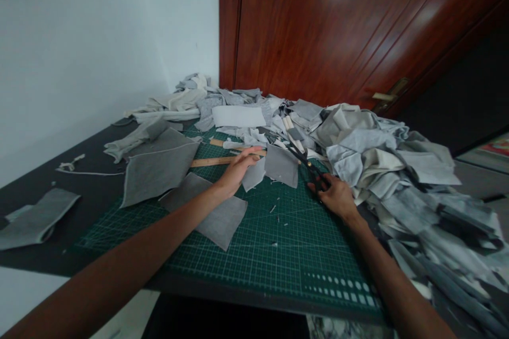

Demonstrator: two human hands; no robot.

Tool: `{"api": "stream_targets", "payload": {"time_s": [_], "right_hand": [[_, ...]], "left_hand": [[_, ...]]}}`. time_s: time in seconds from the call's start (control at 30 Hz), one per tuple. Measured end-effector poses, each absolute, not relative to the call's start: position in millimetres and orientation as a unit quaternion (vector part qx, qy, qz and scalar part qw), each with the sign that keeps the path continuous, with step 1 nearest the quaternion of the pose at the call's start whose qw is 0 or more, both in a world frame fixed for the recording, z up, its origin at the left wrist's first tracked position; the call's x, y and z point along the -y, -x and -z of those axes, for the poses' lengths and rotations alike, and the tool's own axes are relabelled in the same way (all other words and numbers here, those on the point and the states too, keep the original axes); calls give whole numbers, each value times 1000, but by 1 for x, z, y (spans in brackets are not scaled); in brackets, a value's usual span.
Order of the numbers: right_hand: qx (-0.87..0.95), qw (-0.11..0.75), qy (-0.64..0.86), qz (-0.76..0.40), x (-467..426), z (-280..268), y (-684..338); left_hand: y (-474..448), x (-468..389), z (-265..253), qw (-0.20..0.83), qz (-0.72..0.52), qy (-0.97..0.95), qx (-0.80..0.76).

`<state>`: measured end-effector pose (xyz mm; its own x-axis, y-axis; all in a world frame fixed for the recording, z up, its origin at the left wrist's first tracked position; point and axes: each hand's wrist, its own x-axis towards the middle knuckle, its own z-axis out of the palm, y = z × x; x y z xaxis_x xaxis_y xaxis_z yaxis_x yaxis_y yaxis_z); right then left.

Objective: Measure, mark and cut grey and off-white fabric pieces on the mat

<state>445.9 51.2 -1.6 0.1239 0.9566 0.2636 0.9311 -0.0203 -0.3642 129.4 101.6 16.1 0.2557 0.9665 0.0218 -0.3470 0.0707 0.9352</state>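
Note:
My left hand (238,170) reaches over the cutting mat, thumb and fingers closed at the upper edge of a small light grey fabric piece (254,174). Just right of that lies a darker grey fabric square (281,166), partly overlapping or touching it; I cannot tell which. In my right hand (336,197) is a pair of black scissors (308,164), my fingers around its handles. The blades point up and left, past the darker square's right edge. Below my left forearm a larger grey fabric piece (222,217) rests on the mat.
A green cutting mat (286,254) covers the dark table. Wooden rulers (210,161) lie behind my left hand. Heaped fabric scraps (382,159) line the back and right. Grey cloth (163,164) and a folded piece (40,217) lie left. Wall and wooden door (318,26) stand behind.

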Motion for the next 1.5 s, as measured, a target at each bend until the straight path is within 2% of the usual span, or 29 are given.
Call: {"api": "stream_targets", "payload": {"time_s": [0.13,0.37,0.43,0.57,0.73,0.97,1.2,1.5], "right_hand": [[702,249,665,-49,-47,3,-434],[718,304,624,-46,-37,-4,-416],[718,305,625,-39,-36,-5,-415],[715,294,633,-39,-39,-4,-417],[702,295,648,-27,-42,-2,-421],[677,329,657,-44,-47,2,-427],[683,311,660,-39,-48,2,-429],[697,296,652,-48,-48,6,-427]], "left_hand": [[-131,-101,-19,686,-518,-408,-308],[-132,-106,-17,663,-579,-396,-261],[-130,-109,-14,629,-579,-438,-277],[-124,-117,-8,477,-581,-549,-365],[-117,-115,-12,358,-511,-671,-400],[-113,-109,-21,363,-467,-694,-411],[-111,-120,-9,221,-438,-816,-306],[-112,-116,11,174,-292,-890,-304]]}}
